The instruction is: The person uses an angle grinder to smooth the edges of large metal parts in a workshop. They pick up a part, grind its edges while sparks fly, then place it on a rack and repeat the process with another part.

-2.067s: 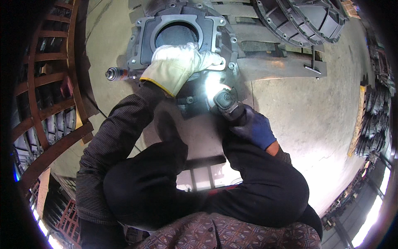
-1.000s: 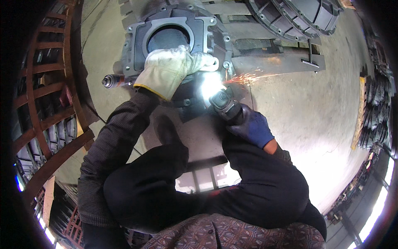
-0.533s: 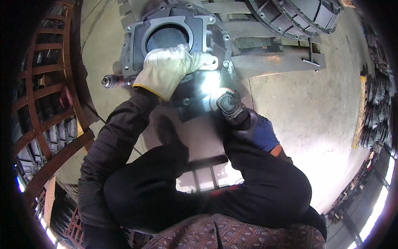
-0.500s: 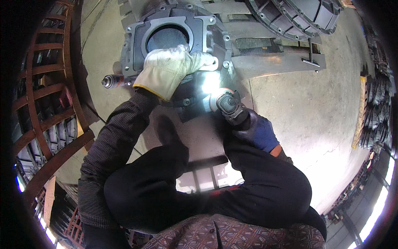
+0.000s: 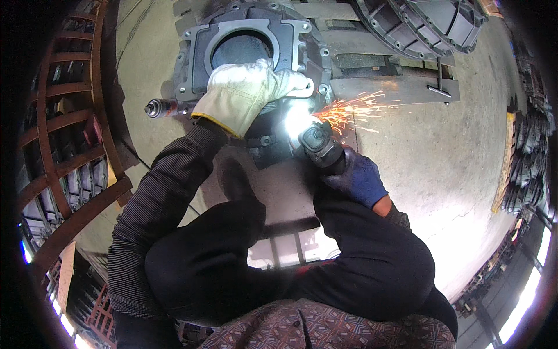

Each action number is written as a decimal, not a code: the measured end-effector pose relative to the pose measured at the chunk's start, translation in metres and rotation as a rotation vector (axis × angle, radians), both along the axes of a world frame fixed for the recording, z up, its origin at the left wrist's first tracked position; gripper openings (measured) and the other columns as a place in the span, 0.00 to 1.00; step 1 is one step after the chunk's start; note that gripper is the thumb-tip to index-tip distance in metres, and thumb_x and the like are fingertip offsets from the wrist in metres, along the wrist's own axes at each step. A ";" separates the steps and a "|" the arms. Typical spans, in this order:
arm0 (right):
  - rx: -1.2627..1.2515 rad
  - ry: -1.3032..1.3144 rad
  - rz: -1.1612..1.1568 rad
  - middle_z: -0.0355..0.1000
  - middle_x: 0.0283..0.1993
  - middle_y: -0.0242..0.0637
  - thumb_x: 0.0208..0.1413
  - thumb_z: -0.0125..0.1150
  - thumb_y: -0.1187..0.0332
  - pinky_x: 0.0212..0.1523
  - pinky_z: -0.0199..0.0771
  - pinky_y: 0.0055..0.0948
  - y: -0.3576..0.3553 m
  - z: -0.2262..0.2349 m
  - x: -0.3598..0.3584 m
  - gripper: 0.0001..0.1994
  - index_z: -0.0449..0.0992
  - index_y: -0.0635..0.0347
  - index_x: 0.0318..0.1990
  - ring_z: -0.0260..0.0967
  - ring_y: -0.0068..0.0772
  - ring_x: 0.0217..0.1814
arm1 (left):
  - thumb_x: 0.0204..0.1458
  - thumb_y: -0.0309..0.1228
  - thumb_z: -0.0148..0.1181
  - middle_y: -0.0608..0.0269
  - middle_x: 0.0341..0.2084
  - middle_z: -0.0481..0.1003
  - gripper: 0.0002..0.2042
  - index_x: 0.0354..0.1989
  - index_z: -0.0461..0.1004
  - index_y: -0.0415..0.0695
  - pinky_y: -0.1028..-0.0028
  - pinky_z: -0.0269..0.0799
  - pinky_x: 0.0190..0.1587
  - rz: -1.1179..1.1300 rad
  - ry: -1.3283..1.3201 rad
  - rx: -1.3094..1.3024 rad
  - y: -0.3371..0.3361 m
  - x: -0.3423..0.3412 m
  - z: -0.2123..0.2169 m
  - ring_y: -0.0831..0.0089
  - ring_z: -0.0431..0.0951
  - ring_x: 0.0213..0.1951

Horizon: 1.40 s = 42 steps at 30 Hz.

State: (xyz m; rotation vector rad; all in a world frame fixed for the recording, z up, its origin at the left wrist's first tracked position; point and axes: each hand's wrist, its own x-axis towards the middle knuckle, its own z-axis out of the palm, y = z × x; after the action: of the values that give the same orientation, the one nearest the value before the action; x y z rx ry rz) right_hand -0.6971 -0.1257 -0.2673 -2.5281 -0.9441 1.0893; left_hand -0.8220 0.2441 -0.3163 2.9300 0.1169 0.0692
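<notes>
My left hand (image 5: 237, 96), in a cream work glove with a yellow hem, grips the near side of a grey metal casting (image 5: 197, 58). Its fingers curl over the rim of the casting's large round opening, and the thumb reaches along to the near right corner. My right hand (image 5: 361, 181) wears a blue, dark-palmed glove and is closed round an angle grinder (image 5: 318, 143). The grinder's head meets the casting's near right side, where orange sparks (image 5: 351, 110) fly off to the right. Bright glare hides the exact point of contact.
A spray can (image 5: 165, 108) lies left of the casting. Grey boards (image 5: 401, 90) lie at the right, with another ribbed casting (image 5: 418, 26) beyond and a T-shaped metal bar (image 5: 439, 90) near it. A rusty metal rack (image 5: 64, 122) stands far left. My legs are bent close below.
Sparks now spray right from the grinder, where none showed before. The grinder's head has tilted and shifted slightly. The casting and my left hand sit a little farther right in the picture.
</notes>
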 end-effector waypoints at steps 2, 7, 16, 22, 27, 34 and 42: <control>-0.002 -0.002 -0.022 0.83 0.50 0.55 0.47 0.79 0.45 0.51 0.84 0.52 0.000 -0.004 0.000 0.43 0.72 0.57 0.68 0.83 0.59 0.52 | 0.64 0.38 0.56 0.42 0.56 0.79 0.23 0.66 0.73 0.41 0.51 0.74 0.63 -0.018 0.035 0.001 -0.001 0.002 0.006 0.45 0.81 0.56; -0.037 -0.015 -0.053 0.84 0.49 0.54 0.46 0.80 0.45 0.53 0.83 0.51 0.012 0.008 0.000 0.40 0.75 0.55 0.65 0.82 0.60 0.54 | 0.64 0.37 0.56 0.42 0.58 0.78 0.24 0.67 0.72 0.41 0.51 0.74 0.64 -0.102 0.177 -0.019 -0.006 0.008 0.024 0.44 0.80 0.57; 0.122 0.141 -0.205 0.84 0.54 0.51 0.54 0.73 0.54 0.60 0.81 0.46 0.012 0.065 -0.003 0.30 0.78 0.51 0.65 0.81 0.56 0.60 | 0.64 0.40 0.56 0.46 0.49 0.82 0.19 0.58 0.79 0.45 0.53 0.77 0.57 -0.128 -0.127 0.067 -0.013 0.014 0.044 0.47 0.83 0.50; 0.148 0.054 -0.106 0.83 0.52 0.52 0.49 0.79 0.50 0.56 0.82 0.50 0.007 0.018 0.002 0.34 0.78 0.51 0.63 0.81 0.61 0.56 | 0.63 0.37 0.56 0.45 0.54 0.80 0.20 0.61 0.77 0.43 0.51 0.75 0.61 -0.168 -0.122 0.135 -0.011 0.020 0.051 0.45 0.81 0.55; 0.074 0.039 0.000 0.83 0.51 0.54 0.49 0.77 0.48 0.55 0.83 0.50 0.002 0.007 0.006 0.41 0.71 0.55 0.69 0.83 0.59 0.54 | 0.64 0.42 0.57 0.46 0.52 0.81 0.19 0.57 0.79 0.47 0.53 0.75 0.61 -0.161 -0.073 0.170 -0.009 0.010 0.035 0.47 0.80 0.55; 0.004 -0.011 0.026 0.84 0.48 0.56 0.49 0.77 0.45 0.52 0.84 0.51 0.005 0.005 0.004 0.45 0.68 0.57 0.72 0.84 0.59 0.51 | 0.64 0.43 0.57 0.47 0.45 0.84 0.18 0.52 0.83 0.46 0.52 0.77 0.55 0.009 -0.008 -0.024 -0.004 -0.005 0.009 0.48 0.83 0.48; -0.025 -0.027 0.046 0.84 0.47 0.56 0.47 0.80 0.45 0.52 0.84 0.51 0.006 0.004 0.003 0.46 0.69 0.57 0.71 0.84 0.58 0.50 | 0.64 0.49 0.59 0.49 0.44 0.85 0.20 0.50 0.84 0.48 0.53 0.78 0.54 0.197 0.094 0.009 -0.002 -0.014 -0.007 0.48 0.84 0.48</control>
State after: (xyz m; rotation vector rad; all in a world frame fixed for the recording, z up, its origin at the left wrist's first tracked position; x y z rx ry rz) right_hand -0.6939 -0.1197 -0.2630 -2.5594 -1.0064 1.0887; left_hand -0.8356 0.2420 -0.3234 2.9211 0.4203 -0.0384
